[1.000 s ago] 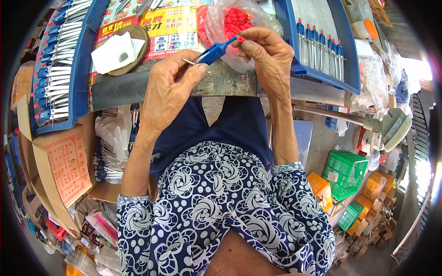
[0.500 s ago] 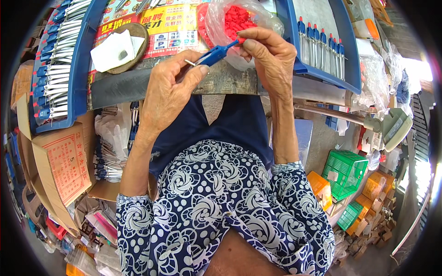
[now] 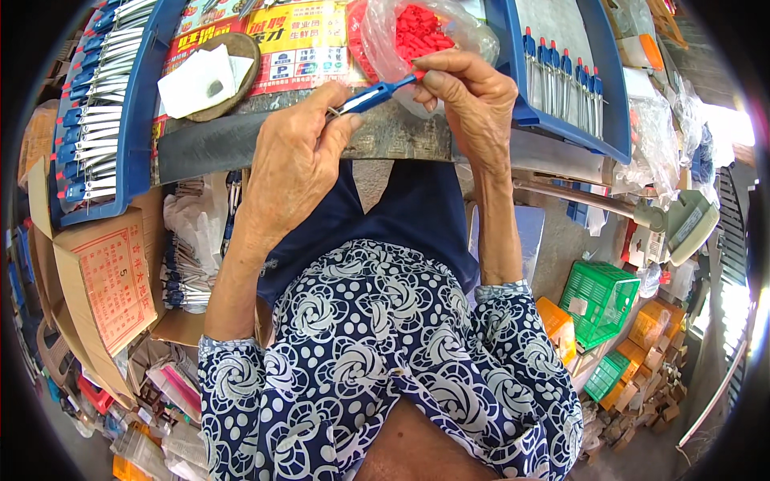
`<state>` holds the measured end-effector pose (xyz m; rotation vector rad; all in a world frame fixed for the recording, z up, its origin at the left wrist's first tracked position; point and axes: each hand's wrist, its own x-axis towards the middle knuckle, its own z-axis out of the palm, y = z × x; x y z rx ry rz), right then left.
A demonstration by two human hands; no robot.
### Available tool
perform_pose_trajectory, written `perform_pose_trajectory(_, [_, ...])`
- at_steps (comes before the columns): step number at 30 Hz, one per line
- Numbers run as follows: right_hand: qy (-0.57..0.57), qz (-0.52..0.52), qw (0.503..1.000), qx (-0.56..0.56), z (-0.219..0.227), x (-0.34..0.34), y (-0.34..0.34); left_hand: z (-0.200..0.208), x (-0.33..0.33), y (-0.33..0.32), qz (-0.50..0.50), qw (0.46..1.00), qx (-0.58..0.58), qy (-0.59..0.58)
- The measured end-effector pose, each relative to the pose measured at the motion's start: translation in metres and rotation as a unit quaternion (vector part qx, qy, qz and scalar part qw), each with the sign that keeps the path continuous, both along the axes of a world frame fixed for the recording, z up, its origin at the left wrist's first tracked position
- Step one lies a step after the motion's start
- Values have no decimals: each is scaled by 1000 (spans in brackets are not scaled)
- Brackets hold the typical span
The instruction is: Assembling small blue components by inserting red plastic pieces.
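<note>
A slim blue pen-shaped tool point(image 3: 369, 98) spans the gap between my two hands, above the table's front edge. It has a pale strip along its body, a thin metal shaft and a small red cap point(image 3: 419, 75). My left hand point(image 3: 293, 156) is closed around its shaft end, hiding most of the metal. The thumb and forefinger of my right hand point(image 3: 468, 96) pinch the red cap at the other end. Just behind my right fingers lies a clear plastic bag point(image 3: 383, 32) of small red caps point(image 3: 419, 30).
A blue tray point(image 3: 135, 120) at the left holds many metal-shafted tools. Another blue tray point(image 3: 613, 104) at the right has several red-capped ones point(image 3: 553, 68). White paper point(image 3: 196, 80) lies on a round board point(image 3: 250, 76). An open cardboard box point(image 3: 112, 280) stands below left.
The blue tool has turned about its length, so its pale strip now faces up more. My left hand has shifted slightly; my right hand still pinches the red cap.
</note>
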<state>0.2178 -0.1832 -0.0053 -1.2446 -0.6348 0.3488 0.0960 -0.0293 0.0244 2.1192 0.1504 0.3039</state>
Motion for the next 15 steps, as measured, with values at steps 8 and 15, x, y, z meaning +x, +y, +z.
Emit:
perform_pose_trajectory(8, [-13, 6, 1000, 6, -5, -2, 3, -6, -1, -1, 16, 996, 84, -34])
perform_pose_trajectory(15, [9, -14, 1000, -11, -7, -9, 4, -8, -3, -3, 23, 994, 106, -29])
